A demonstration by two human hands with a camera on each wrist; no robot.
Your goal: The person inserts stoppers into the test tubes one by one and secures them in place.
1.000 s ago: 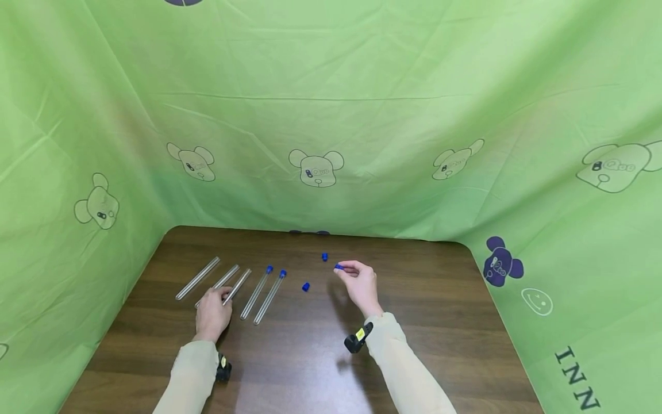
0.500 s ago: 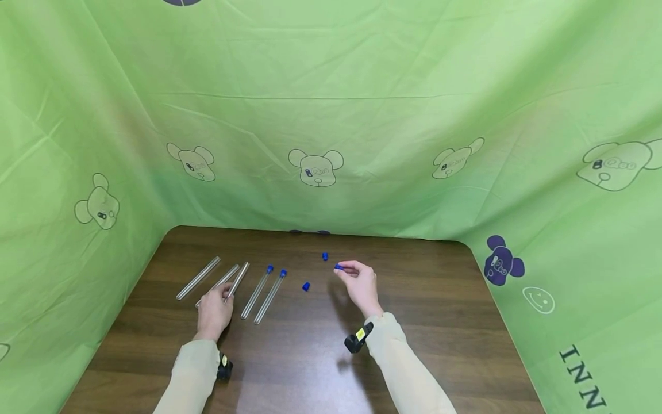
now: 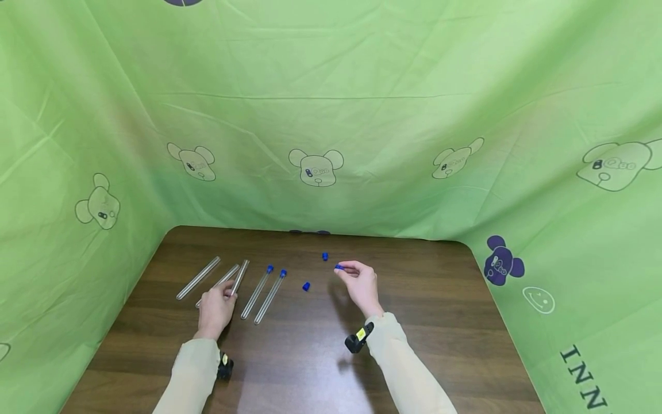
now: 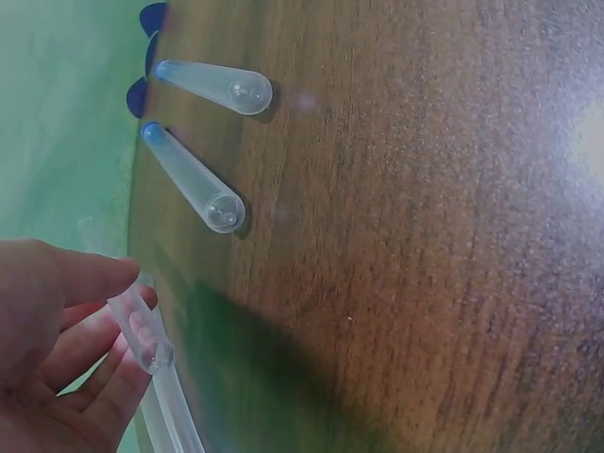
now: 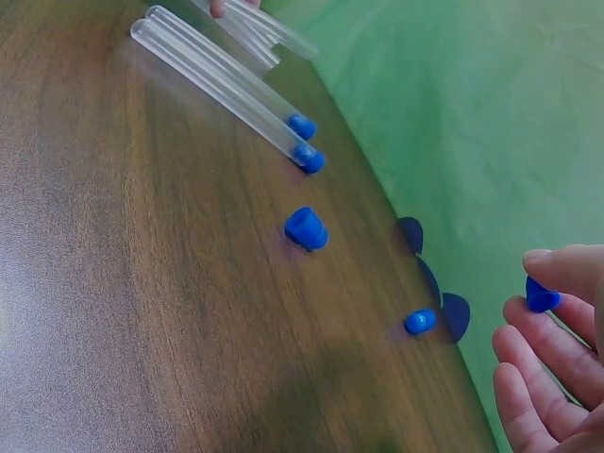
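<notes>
My left hand point(image 3: 216, 310) pinches a clear, uncapped test tube point(image 4: 142, 330) between thumb and fingers, its rounded end toward the wrist camera. Under and beside that hand lies another uncapped tube point(image 3: 226, 276), partly covered by the fingers. My right hand point(image 3: 360, 286) holds a small blue stopper point(image 5: 542, 294) between thumb and index finger, raised over the table. Between the hands, two test tubes point(image 3: 256, 293) point(image 3: 270, 296) with blue stoppers lie side by side. Two loose blue stoppers point(image 5: 307, 228) point(image 5: 420, 321) rest on the table, left of the right hand.
A further uncapped tube point(image 3: 198, 278) lies at the far left. Everything rests on a brown wood-grain table point(image 3: 424, 310). Green cloth point(image 3: 320, 115) printed with bear heads stands around its back and sides.
My left hand has lifted its test tube, shifting it slightly, and the fingers now grip it lower down. The right hand with the blue stopper has stayed in place.
</notes>
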